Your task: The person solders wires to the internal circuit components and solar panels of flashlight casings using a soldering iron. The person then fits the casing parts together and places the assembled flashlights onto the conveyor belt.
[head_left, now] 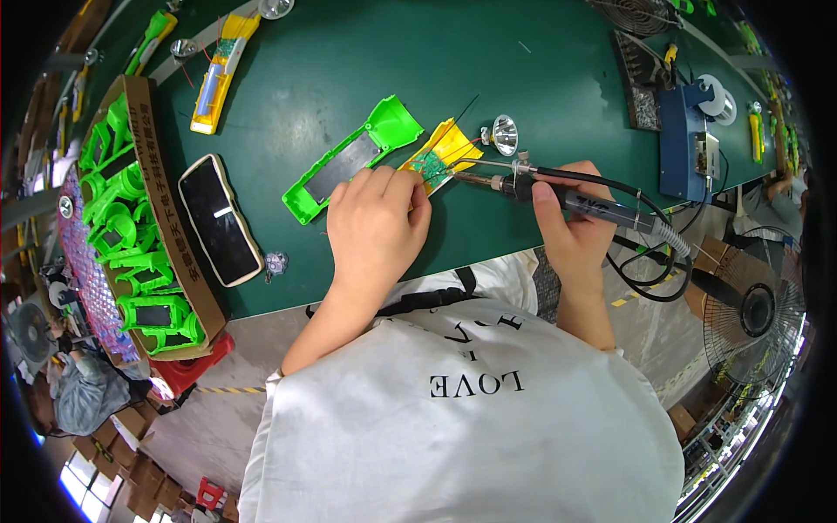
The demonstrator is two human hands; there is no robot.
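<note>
My right hand [575, 222] is wrapped round a soldering iron [602, 207] with a thin wire-feed tube clamped along it. The iron's tip points left and meets the edge of a green circuit board [429, 164]. This board sits in a yellow flashlight housing [453, 139] with thin wires. My left hand [377, 218] is closed at the housing's near end, fingertips by the board; the fingers partly hide what they grip. A round silver reflector [505, 135] lies just beyond, wired to the housing. Left of it rests an open green housing shell [384, 131] with a dark panel.
At the left edge, a cardboard box [170, 218] holds several green housings. A phone [220, 220] lies beside it. Another yellow housing [218, 83] is at the far left. A blue solder feeder [684, 139] stands at right; black cables [641, 283] loop near a fan [755, 309].
</note>
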